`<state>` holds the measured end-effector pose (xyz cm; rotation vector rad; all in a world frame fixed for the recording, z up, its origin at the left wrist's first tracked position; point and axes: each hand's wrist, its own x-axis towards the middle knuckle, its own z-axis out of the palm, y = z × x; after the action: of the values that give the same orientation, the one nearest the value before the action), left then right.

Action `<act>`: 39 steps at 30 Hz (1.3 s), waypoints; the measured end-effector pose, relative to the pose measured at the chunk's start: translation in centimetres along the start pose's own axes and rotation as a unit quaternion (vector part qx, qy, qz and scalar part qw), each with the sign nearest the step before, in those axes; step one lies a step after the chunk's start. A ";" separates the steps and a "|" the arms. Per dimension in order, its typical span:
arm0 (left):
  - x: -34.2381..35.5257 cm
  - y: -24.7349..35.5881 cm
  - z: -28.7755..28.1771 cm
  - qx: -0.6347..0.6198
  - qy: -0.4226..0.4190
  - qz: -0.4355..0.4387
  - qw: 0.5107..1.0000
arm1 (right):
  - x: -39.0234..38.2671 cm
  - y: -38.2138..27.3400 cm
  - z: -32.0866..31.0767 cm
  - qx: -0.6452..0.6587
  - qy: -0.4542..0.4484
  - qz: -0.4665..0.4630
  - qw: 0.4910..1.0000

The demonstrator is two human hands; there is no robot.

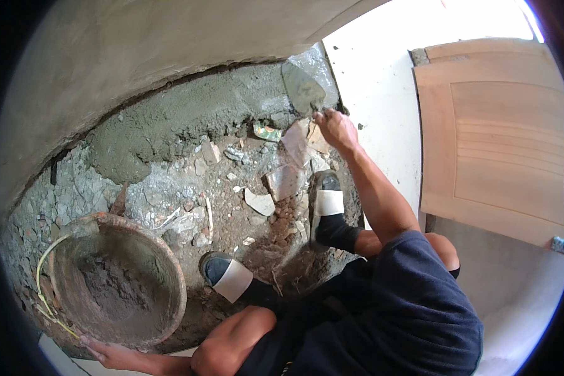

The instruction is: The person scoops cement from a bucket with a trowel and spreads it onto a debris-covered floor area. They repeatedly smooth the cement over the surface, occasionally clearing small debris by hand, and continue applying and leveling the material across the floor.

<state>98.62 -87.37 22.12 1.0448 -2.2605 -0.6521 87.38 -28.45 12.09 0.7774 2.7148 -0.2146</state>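
Observation:
My right hand point(337, 128) is closed round the handle of a trowel, its arm stretched forward. The trowel's mortar-smeared blade point(302, 86) lies against the far end of a band of wet grey mortar point(188, 103) along the wall's foot. At the lower left, my left hand point(109, 355) grips the near rim of a round basin point(179, 276); its fingertips are partly hard to make out. Dark wet mortar point(119, 282) lies in the bottom of the basin. A thin yellow cord or strip point(39, 276) curves along the basin's left side.
Broken tile pieces point(285, 182), rubble and a green printed scrap point(267, 131) cover the ground. My sandalled feet point(329, 203) stand among them. A plastered wall point(138, 44) rises beyond the mortar. To the right are a pale floor point(382, 113) and a wooden door point(495, 138).

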 end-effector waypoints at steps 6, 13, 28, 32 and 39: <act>-0.1 0.9 0.0 0.000 -0.018 0.032 0.999 | -4.6 2.2 1.6 0.084 0.016 0.057 0.995; -1.9 2.4 0.5 0.050 -0.023 0.018 0.998 | -8.4 -6.9 -2.3 0.062 -0.088 -0.313 0.944; -3.4 6.4 3.9 -0.081 -0.041 0.076 0.993 | -19.4 -29.5 -4.0 -0.373 -0.214 -0.684 0.589; -3.9 6.0 3.9 -0.067 -0.035 0.103 0.992 | -19.5 -26.3 -3.1 -0.247 -0.313 -0.656 0.641; -2.8 5.1 2.4 0.013 -0.044 -0.020 0.999 | -13.8 -15.1 -2.6 0.107 -0.455 -0.532 0.706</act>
<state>95.88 -81.78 22.79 1.0954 -2.3345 -0.6995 89.76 -47.35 20.01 -0.8085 1.7993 -0.8802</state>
